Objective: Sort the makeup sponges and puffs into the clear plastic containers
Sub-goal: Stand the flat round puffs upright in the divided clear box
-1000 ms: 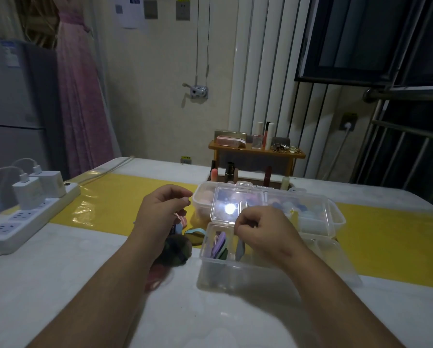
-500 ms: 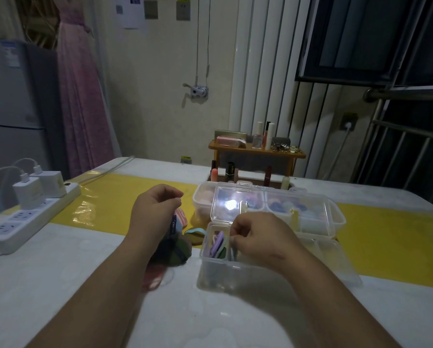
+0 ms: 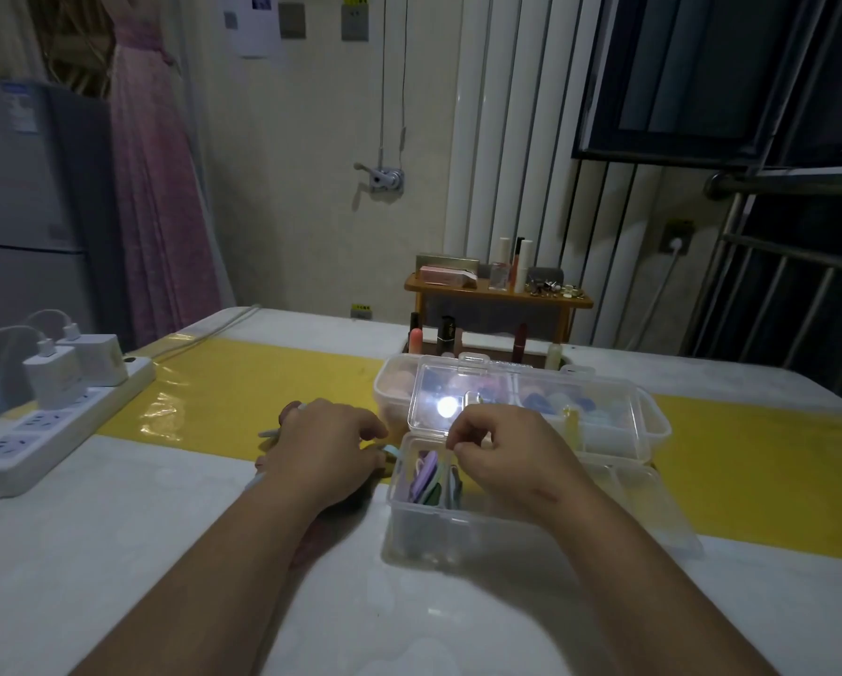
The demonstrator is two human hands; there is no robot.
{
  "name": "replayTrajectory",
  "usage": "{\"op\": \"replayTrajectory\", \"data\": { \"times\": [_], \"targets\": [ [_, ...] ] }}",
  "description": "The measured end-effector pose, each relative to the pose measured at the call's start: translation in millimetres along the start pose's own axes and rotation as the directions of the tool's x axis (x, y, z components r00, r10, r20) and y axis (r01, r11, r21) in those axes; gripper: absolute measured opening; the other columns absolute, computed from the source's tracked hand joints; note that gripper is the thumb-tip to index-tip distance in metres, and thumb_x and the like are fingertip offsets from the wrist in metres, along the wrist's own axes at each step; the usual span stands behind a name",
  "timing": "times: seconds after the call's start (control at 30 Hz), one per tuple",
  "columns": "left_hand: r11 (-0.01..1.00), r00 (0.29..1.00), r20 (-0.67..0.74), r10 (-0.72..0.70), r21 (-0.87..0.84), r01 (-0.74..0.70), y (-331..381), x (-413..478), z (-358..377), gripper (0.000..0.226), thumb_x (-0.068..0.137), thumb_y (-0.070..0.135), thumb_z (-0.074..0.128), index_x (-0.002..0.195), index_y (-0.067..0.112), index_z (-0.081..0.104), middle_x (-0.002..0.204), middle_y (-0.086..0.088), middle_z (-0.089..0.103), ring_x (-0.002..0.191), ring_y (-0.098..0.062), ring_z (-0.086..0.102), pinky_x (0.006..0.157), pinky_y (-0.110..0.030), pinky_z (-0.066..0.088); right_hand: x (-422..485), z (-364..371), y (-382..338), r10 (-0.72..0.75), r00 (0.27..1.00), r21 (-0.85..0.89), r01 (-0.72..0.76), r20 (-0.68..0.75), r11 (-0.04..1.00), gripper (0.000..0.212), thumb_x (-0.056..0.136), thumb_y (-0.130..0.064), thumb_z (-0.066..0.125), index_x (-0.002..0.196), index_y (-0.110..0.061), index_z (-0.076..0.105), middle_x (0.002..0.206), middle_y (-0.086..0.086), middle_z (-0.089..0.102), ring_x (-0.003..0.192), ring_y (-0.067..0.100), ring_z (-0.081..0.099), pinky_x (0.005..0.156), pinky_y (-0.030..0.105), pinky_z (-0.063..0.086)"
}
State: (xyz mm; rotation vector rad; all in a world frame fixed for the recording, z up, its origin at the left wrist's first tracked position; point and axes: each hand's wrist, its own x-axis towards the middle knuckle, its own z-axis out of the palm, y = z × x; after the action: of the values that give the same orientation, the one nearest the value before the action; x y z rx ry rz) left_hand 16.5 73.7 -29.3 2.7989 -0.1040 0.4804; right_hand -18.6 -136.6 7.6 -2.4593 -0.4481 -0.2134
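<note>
Left hand (image 3: 326, 453) lowered onto puffs (image 3: 390, 450); two containers (image 3: 458, 518).

Pastel puffs (image 3: 428, 480) upright inside near clear container (image 3: 458, 534)

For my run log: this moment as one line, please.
left hand: on loose puffs beside near clear plastic container | right hand: fingers curled above purple and green flat puffs inside | grip: unclear

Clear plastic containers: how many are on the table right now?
2. The near container is open, below the right hand; the far container sits directly behind it. More may be hidden behind them.
</note>
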Motion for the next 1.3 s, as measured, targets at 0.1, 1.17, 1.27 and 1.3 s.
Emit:
{"op": "replayTrajectory", "data": {
  "times": [0.1, 1.17, 1.27, 1.3],
  "targets": [
    [0.985, 0.998, 0.063, 0.024, 0.170, -0.035, 0, 1, 2, 0.037, 0.088, 0.057, 0.056, 0.124, 0.046, 0.061, 0.115, 0.013, 0.068, 0.115, -0.018, 0.055, 0.102, -0.041, 0.034, 0, 1, 0, 0.005, 1.000, 0.007, -0.005, 0.005, 1.000, 0.018, 0.090, -0.016, 0.056, 0.091, -0.030, 0.068, 0.091, -0.009, 0.067, 0.085, 0.008, 0.060, 0.076, 0.027, 0.054],
    [0.998, 0.981, -0.188, -0.050, 0.016, 0.054, 15, -2, -13, 0.016, 0.097, 0.029, 0.051, 0.102, 0.023, 0.065, 0.095, 0.002, 0.056, 0.088, -0.019, 0.051, 0.071, -0.032, 0.035, 1, 2, 2, -0.007, 1.000, 0.081, 0.008, -0.014, 0.997, 0.020, 0.092, -0.014, 0.054, 0.094, -0.030, 0.067, 0.090, -0.011, 0.064, 0.080, 0.006, 0.058, 0.067, 0.019, 0.045],
    [0.981, 0.960, -0.248, -0.131, -0.169, 0.091, 13, -3, -14, 0.010, 0.096, 0.022, 0.054, 0.100, 0.018, 0.063, 0.091, 0.002, 0.048, 0.080, -0.016, 0.043, 0.068, -0.029, 0.030, 2, 3, 3, -0.015, 1.000, 0.093, 0.017, -0.027, 0.995, 0.019, 0.092, -0.014, 0.055, 0.095, -0.028, 0.068, 0.090, -0.011, 0.064, 0.079, 0.007, 0.057, 0.067, 0.020, 0.046],
    [0.973, 0.954, -0.264, -0.143, -0.213, 0.087, 14, -3, -14, 0.008, 0.095, 0.019, 0.056, 0.099, 0.016, 0.063, 0.091, 0.001, 0.050, 0.080, -0.015, 0.042, 0.069, -0.028, 0.029, 2, 3, 3, -0.015, 0.999, 0.096, 0.018, -0.030, 0.995, 0.019, 0.092, -0.014, 0.055, 0.095, -0.027, 0.068, 0.090, -0.011, 0.064, 0.079, 0.006, 0.057, 0.066, 0.019, 0.045]
  ]
}}
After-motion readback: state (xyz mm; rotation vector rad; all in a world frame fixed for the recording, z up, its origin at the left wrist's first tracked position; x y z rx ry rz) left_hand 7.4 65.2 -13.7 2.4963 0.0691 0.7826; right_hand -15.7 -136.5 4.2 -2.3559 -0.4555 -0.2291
